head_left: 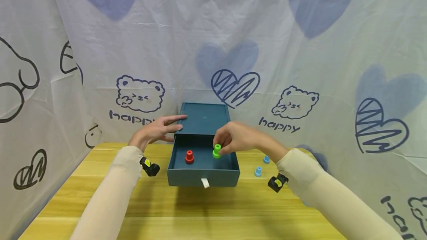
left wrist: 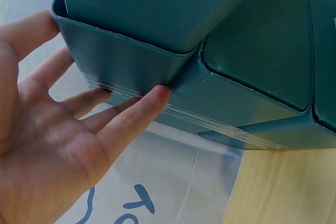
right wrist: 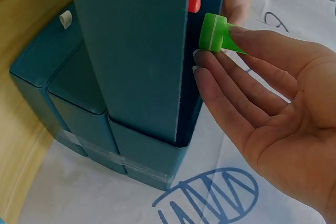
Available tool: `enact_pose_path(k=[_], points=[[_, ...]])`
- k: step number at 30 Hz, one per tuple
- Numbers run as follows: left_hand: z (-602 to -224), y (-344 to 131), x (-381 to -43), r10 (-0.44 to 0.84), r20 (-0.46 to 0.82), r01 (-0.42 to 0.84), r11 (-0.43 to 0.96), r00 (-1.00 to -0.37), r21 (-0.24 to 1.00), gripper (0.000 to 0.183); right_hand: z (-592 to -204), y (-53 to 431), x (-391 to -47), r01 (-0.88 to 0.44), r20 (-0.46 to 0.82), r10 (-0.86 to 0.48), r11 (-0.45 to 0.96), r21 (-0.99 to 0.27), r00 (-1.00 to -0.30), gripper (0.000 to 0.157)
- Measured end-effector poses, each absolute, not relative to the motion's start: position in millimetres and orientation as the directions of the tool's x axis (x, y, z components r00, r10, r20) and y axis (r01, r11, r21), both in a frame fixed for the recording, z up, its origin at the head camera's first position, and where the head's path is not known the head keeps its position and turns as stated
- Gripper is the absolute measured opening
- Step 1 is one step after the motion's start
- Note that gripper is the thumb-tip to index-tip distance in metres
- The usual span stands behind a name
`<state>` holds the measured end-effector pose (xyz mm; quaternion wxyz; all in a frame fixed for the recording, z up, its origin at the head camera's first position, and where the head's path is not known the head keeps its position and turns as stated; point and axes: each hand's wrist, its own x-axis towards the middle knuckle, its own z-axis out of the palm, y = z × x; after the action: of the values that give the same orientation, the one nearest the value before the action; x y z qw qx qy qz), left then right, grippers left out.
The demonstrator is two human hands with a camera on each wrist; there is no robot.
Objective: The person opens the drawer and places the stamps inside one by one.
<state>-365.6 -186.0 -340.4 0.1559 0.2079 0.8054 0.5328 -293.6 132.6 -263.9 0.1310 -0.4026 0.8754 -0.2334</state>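
Observation:
A dark teal drawer box [head_left: 203, 117] stands on the table with its top drawer [head_left: 186, 177] pulled out. My left hand [head_left: 156, 130] rests against the box's left side with spread, fairly straight fingers, as the left wrist view also shows. Between thumb and fingers my right hand [head_left: 238, 136] pinches a bright green stepped peg [head_left: 217, 152], held over the right part of the drawer. The green peg's wide base [right wrist: 210, 32] faces the drawer in the right wrist view. A red stepped peg [head_left: 189, 157] stands inside the drawer on the left.
Two light blue pegs, one nearer [head_left: 258, 172] and one farther [head_left: 266, 159], stand on the wooden table [head_left: 160, 210] right of the box. A white pull tab [head_left: 205, 183] sticks out from the drawer front. Behind hangs a printed white cloth [head_left: 186, 55]. Lower drawers [right wrist: 79, 80] are closed.

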Motion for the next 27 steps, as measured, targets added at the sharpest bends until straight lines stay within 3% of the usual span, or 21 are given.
enact_pose_path(k=[27], points=[[-340.0, -184.9, -366.7, 0.499, -0.04, 0.16, 0.352, -0.866, 0.922, 0.064, -270.9, 98.4, -313.9, -0.704, -0.17, -0.794, 0.599, -0.381, -0.584, 0.012]])
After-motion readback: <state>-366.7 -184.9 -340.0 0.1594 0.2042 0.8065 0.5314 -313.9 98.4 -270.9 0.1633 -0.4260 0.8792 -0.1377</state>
